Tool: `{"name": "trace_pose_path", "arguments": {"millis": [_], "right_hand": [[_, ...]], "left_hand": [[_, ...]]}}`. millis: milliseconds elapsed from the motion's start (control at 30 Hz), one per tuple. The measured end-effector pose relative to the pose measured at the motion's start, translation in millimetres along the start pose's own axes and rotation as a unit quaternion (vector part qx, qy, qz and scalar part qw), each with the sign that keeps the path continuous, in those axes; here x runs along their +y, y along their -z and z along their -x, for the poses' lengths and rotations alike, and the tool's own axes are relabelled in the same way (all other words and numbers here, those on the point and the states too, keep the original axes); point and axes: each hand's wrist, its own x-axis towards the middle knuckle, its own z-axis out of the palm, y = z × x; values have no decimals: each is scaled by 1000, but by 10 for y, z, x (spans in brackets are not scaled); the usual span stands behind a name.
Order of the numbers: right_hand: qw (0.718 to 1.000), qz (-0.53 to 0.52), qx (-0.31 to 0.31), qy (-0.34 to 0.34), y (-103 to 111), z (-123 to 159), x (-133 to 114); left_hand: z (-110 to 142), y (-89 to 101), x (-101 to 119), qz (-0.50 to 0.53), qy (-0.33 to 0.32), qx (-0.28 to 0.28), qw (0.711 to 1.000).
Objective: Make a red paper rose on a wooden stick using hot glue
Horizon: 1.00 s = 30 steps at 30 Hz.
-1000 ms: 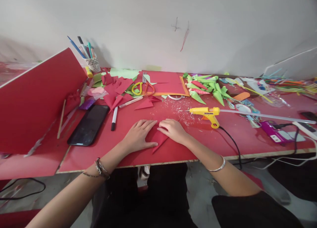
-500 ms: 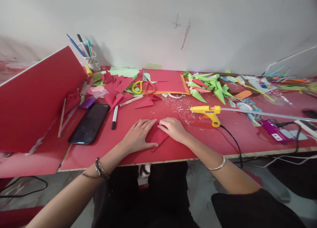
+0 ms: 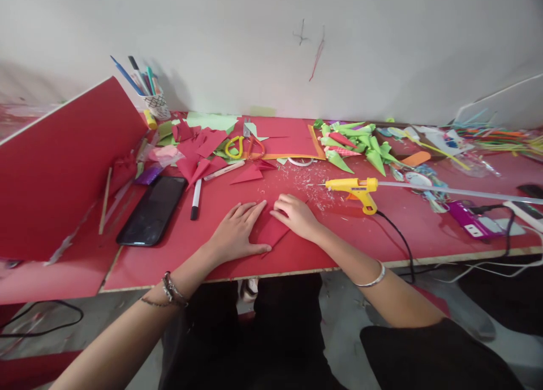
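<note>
A folded piece of red paper [image 3: 270, 234] lies on the red table between my hands, near its front edge. My left hand [image 3: 237, 232] rests flat on the left side of the paper, with fingers stretched out and the thumb apart, near the lower edge. Curled fingers of my right hand [image 3: 296, 216] press on the paper's upper right side, partly covering it. Red on red makes the sheet's outline hard to trace.
A yellow glue gun [image 3: 354, 189] with a long glue stick lies right of my hands. Green paper cones [image 3: 358, 141] are heaped behind it. Scissors [image 3: 245, 147] and red paper scraps sit at the back. A black phone [image 3: 153, 212] and a marker [image 3: 195, 199] lie left.
My right hand has shifted slightly up and right, away from the left fingertips, uncovering more of the red paper. My left hand stays almost in place.
</note>
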Motion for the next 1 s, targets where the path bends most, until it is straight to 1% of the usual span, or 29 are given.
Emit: {"name": "trace_pose_path", "arguments": {"millis": [100, 267, 433, 667, 833, 1000], "right_hand": [[1000, 3, -3, -4, 1, 0, -7], [1000, 12, -6, -6, 5, -5, -11], [999, 37, -11, -2, 11, -5, -29], [998, 65, -22, 10, 32, -11, -62], [998, 67, -19, 6, 28, -16, -59], [998, 65, -20, 9, 16, -22, -53]], "left_hand": [[3, 6, -2, -1, -2, -4, 1000], [30, 4, -28, -12, -25, -20, 999], [71, 9, -18, -21, -28, -17, 999], [164, 34, 66, -37, -49, -37, 997], [183, 39, 56, -40, -76, -58, 995], [178, 50, 55, -41, -81, -75, 993]]}}
